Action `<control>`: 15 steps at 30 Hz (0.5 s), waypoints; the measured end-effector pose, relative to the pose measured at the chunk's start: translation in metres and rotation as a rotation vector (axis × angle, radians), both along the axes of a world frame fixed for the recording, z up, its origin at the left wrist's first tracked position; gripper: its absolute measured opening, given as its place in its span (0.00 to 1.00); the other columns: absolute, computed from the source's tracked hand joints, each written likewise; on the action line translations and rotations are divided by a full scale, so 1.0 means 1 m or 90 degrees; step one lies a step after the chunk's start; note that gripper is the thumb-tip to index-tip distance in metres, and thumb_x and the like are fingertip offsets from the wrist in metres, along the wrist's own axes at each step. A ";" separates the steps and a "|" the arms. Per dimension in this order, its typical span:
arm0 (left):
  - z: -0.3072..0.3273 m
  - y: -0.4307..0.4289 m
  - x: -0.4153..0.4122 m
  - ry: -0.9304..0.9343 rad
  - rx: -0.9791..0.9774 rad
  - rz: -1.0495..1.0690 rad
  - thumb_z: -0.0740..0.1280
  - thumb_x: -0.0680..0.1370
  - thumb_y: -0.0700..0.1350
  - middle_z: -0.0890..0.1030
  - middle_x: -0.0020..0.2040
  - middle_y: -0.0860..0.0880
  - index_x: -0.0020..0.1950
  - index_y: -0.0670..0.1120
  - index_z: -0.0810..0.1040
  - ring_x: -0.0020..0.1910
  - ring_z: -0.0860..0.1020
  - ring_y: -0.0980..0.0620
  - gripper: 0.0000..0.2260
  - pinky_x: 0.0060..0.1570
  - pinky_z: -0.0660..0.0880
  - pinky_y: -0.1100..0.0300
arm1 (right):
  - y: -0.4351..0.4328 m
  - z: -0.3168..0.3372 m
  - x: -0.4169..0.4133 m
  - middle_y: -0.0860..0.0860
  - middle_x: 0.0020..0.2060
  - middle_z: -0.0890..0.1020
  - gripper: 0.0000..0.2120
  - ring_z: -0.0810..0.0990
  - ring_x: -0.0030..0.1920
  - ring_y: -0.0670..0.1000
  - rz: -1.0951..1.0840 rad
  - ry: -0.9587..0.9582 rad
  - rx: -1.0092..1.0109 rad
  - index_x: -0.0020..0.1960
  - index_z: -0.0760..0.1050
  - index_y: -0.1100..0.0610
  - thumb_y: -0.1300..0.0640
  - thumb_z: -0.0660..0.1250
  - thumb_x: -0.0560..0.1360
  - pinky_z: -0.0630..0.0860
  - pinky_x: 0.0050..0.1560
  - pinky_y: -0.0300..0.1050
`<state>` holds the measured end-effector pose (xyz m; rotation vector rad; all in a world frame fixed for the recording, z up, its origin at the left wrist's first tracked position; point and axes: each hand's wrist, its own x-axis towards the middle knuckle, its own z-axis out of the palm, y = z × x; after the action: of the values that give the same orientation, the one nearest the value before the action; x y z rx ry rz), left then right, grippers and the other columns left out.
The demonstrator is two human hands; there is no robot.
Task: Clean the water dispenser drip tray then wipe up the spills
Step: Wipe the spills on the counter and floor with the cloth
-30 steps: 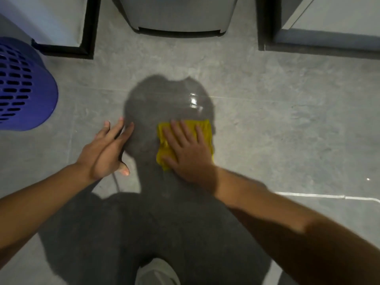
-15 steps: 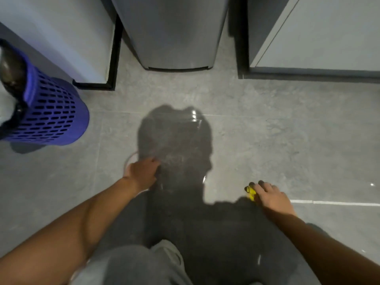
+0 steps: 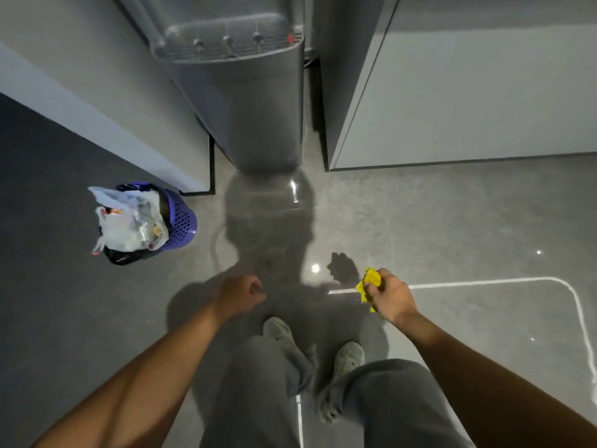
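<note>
We see a standing person from above, both bare forearms reaching into frame. The right hand (image 3: 389, 294) is clamped around a crumpled yellow cloth (image 3: 368, 282), fingers curled tight on it; only part of the cloth pokes out above and below the fist, the rest is hidden in the grip. The left hand (image 3: 240, 297) hangs loosely curled with nothing in it, fingers drawn together toward the palm; we cannot tell whether the fingertips touch the palm, since we only see its back.

The water dispenser (image 3: 245, 101) stands at top centre between two pale cabinets (image 3: 468, 92). Its top is cut off by the frame edge. The drip tray (image 3: 226, 46) shows as a grid with three taps over it, but it is dim and blurry; we cannot tell if it is wet or dry.

The grey floor (image 3: 420, 221) in front of the dispenser carries the person's shadow plus a few bright glints. A faint curved outline near the shadow's left edge could be a wet patch, hard to make out. A white line (image 3: 517, 280) runs along the floor on the right and bends down.

A purple basket (image 3: 182, 218) at left holds a white plastic bag (image 3: 129, 221) of rubbish; contents are unreadable. Grey trousers (image 3: 258, 399) and two pale shoes (image 3: 347, 357) fill the bottom, the legs cut off by the lower edge.
</note>
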<state>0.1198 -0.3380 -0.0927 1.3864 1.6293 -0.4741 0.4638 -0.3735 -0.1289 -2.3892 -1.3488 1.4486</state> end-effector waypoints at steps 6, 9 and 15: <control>0.183 -0.018 0.019 -0.019 0.021 0.021 0.72 0.77 0.52 0.88 0.55 0.48 0.56 0.49 0.84 0.55 0.84 0.47 0.11 0.50 0.75 0.58 | -0.021 0.211 0.013 0.54 0.38 0.86 0.03 0.83 0.30 0.53 -0.203 0.104 0.014 0.48 0.79 0.53 0.54 0.69 0.79 0.81 0.29 0.48; 0.234 -0.012 0.033 -0.036 0.064 0.026 0.72 0.77 0.54 0.87 0.54 0.49 0.57 0.50 0.84 0.54 0.84 0.49 0.12 0.50 0.75 0.59 | -0.025 0.276 0.025 0.51 0.37 0.88 0.04 0.81 0.26 0.48 -0.280 0.176 0.043 0.49 0.82 0.53 0.55 0.69 0.80 0.79 0.27 0.46; 0.287 0.019 0.086 -0.081 0.090 0.034 0.71 0.77 0.55 0.86 0.53 0.51 0.57 0.52 0.83 0.52 0.84 0.51 0.11 0.55 0.80 0.55 | -0.019 0.344 0.080 0.56 0.38 0.87 0.03 0.79 0.29 0.52 -0.370 0.243 0.108 0.51 0.81 0.55 0.57 0.69 0.81 0.77 0.30 0.46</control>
<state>0.2053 -0.3194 0.1946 1.4425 1.6173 -0.2379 0.5437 -0.3921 0.2150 -2.0098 -0.5934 1.4352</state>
